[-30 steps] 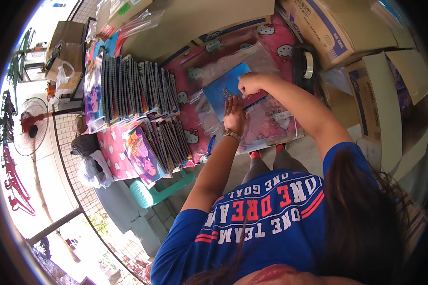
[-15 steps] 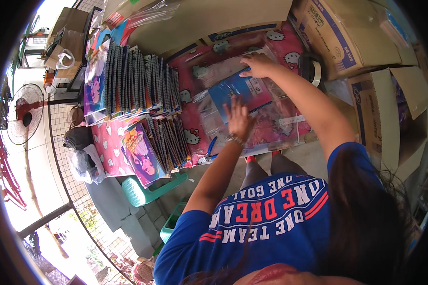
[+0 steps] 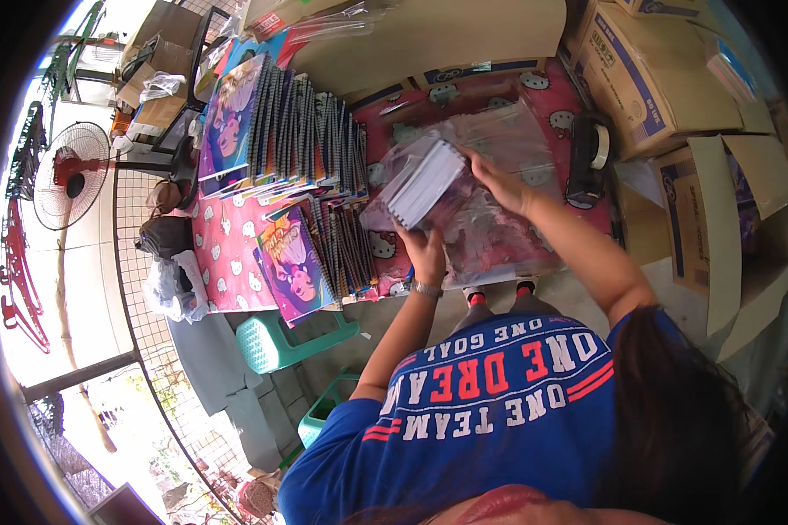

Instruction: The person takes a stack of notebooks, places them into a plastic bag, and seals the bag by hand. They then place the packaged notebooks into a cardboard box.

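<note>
A small stack of notebooks (image 3: 427,185) is tilted up above the table, its white page edges showing, with clear plastic wrapped loosely around its far left side. At its near lower corner, my left hand (image 3: 426,259) is closed on it, the thumb and fingers partly hidden. My right hand (image 3: 502,185) grips the opposite, right edge with the fingertips. Beneath and to the right lie flat clear plastic bags (image 3: 508,229) on a pink patterned tablecloth (image 3: 223,284).
Rows of spiral notebooks (image 3: 302,131) stand to the left, with a shorter pile (image 3: 299,267) nearer me. A tape dispenser (image 3: 591,157) sits at the table's right edge. Cardboard boxes (image 3: 639,83) rise on the right. A green stool (image 3: 267,343) and a fan (image 3: 72,175) are at left.
The notebooks lay flat with a blue cover up under both hands; now they are lifted and tilted with page edges showing. Both hands have closed on them. The view has shifted slightly.
</note>
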A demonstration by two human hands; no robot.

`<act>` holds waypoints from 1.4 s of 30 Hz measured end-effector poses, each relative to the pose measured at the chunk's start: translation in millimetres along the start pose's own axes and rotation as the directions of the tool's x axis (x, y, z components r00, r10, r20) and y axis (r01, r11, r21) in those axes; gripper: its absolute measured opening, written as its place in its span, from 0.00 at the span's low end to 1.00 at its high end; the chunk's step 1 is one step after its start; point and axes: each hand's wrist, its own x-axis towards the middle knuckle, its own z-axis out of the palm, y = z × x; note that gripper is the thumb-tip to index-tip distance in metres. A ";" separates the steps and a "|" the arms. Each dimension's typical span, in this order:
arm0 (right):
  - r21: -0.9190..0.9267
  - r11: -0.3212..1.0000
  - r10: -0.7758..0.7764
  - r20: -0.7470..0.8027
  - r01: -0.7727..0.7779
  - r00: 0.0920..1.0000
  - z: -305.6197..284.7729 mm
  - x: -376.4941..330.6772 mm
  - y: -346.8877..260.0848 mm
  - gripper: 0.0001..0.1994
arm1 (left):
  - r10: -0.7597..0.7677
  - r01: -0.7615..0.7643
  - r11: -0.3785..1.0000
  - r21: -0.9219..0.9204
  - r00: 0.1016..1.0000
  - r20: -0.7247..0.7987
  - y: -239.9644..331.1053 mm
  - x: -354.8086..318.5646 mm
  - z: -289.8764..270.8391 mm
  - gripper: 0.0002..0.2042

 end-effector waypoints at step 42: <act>-0.836 0.448 -0.295 0.196 0.317 0.935 10.1 -69.7 -34.2 0.27 | 0.263 -0.619 0.629 0.470 0.738 0.621 93.4 22.7 4.4 0.35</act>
